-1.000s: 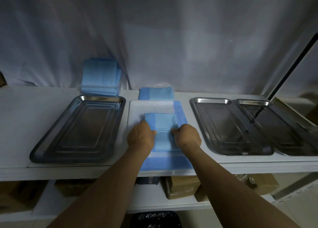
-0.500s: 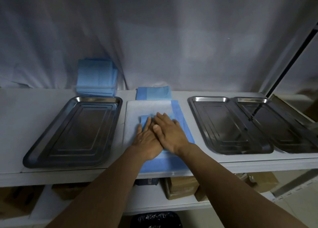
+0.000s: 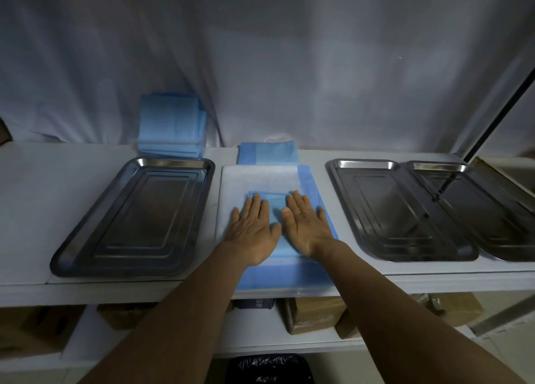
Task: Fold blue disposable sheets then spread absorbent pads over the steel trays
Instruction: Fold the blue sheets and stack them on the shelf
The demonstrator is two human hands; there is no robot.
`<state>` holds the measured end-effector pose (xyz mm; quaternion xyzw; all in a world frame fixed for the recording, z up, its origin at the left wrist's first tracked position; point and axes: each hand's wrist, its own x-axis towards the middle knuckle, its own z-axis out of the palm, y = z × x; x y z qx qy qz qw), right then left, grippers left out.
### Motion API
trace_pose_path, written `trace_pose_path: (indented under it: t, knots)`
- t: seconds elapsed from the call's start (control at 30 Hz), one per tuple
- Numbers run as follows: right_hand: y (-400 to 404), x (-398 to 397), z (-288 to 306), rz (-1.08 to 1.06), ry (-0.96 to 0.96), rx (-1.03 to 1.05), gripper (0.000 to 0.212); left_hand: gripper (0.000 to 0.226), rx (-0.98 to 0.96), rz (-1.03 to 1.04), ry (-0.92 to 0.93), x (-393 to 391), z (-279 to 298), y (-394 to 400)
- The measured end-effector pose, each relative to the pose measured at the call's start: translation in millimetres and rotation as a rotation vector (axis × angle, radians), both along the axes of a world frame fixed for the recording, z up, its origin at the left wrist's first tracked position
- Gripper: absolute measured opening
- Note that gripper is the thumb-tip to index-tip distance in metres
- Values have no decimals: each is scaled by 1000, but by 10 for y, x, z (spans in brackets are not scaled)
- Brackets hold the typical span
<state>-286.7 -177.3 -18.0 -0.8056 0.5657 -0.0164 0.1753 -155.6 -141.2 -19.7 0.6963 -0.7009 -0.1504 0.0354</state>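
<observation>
Both hands now sliding apart, no longer overlapping: left hand [image 3: 251, 229], right hand [image 3: 307, 227] lying flat, fingers spread, grasping nothing, pressing folded blue sheet [image 3: 273, 202] at frame centre.

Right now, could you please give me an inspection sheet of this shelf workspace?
Surface: white shelf, dimly lit.
Job's things: folded blue sheet on a white pad; stack of blue sheets at the back; steel trays bare.
Clutter: another folded blue piece behind the pad.
Hands: left hand and right hand flat, pressing the sheet.
Cables: nothing seen.
Surroundings: white drape; cardboard boxes below.
</observation>
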Motion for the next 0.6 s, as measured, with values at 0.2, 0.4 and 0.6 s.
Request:
trace_pose_path:
  t: [0.2, 0.4, 0.6]
  knots:
    - [101, -95, 82, -1, 58, -263, 51, 53, -161, -12, -83, 108, 27, 194]
    - [371, -276, 166, 51, -340, -83, 43, 68, -226, -151, 50, 66, -9, 510]
    - [351, -282, 218, 141, -35, -65, 69, 70, -65, -127, -16, 37, 186, 429]
